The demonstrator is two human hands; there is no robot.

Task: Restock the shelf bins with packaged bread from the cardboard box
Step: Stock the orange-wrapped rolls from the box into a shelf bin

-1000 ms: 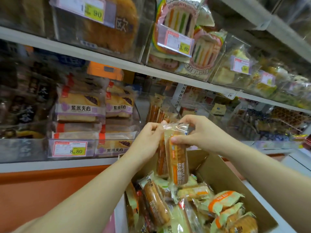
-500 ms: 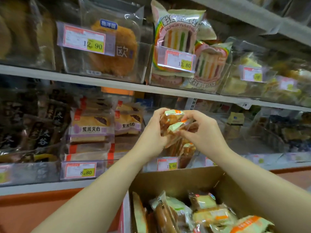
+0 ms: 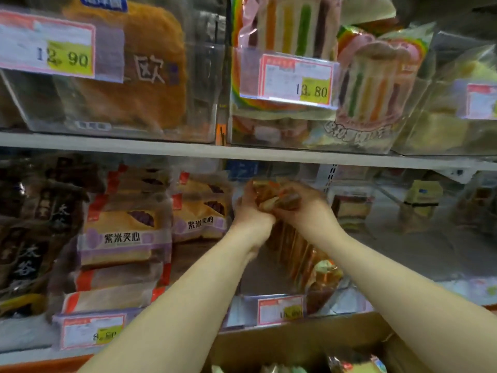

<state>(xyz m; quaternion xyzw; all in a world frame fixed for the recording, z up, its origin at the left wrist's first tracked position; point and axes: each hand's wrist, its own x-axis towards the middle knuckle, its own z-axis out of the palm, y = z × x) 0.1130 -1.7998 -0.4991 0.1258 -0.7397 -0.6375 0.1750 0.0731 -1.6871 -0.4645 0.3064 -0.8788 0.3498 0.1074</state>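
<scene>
Both my hands are up inside the lower shelf, curled toward each other around the bread packets. My left hand grips them from the left and my right hand from the right, with the heels of the hands almost touching. The picture is blurred there, so I cannot tell how many packets I hold or how each finger lies.

The packets are above the middle clear bin, close under the front edge of the upper shelf board, with only a narrow gap overhead. Below my wrists, a row of packets stands upright in the bin, leaning toward its right wall. The left half of the bin, under my left forearm, looks open. The bin's front wall carries a price tag.

Just left of my left hand, stacked purple-labelled sandwich packs press up to the divider. The bin to the right has a few packs set far back and bare floor in front.

The cardboard box sits just below the bin's front wall, its back edge between my forearms. A few wrapped breads show in it at the bottom of the view.
</scene>
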